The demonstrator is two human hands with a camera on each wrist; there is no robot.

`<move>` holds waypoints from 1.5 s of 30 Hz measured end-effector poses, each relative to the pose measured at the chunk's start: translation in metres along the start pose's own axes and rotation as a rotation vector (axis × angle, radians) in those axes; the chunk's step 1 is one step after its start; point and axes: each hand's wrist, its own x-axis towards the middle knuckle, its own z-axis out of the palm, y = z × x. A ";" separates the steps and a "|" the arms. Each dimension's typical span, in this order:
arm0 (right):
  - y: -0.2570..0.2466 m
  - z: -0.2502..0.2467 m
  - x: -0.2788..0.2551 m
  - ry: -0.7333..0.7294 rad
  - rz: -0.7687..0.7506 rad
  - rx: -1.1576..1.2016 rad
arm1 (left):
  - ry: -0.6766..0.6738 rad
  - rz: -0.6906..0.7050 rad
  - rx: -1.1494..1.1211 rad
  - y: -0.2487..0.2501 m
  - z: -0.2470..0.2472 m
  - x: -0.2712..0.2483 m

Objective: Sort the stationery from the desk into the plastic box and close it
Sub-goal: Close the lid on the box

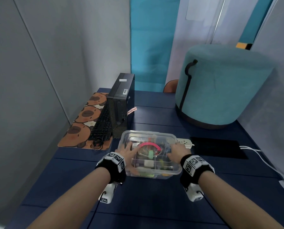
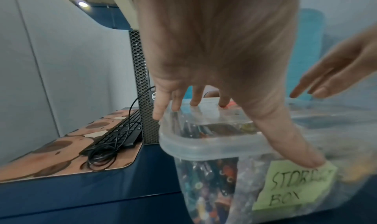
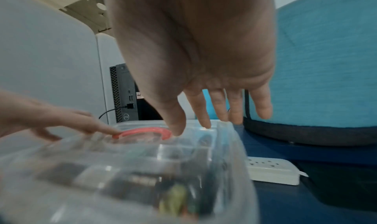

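Left wrist view alone shows a green sticky note [image 2: 293, 185] on the clear plastic box's [image 1: 150, 175] front, handwritten "STORAGE BOX". Both hands, left hand [image 1: 127, 150] and right hand [image 1: 177, 152], lie flat-fingered on its lid, gripping nothing; the black computer tower [image 1: 121, 104] reads "Dell".

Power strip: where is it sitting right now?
In the head view the white power strip lies on the desk just right of the plastic box, by its far right corner, beyond the right hand and left of the black mat.
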 end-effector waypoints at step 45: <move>-0.046 -0.001 -0.020 -0.160 -0.159 0.264 | 0.017 0.006 0.111 -0.026 0.020 0.042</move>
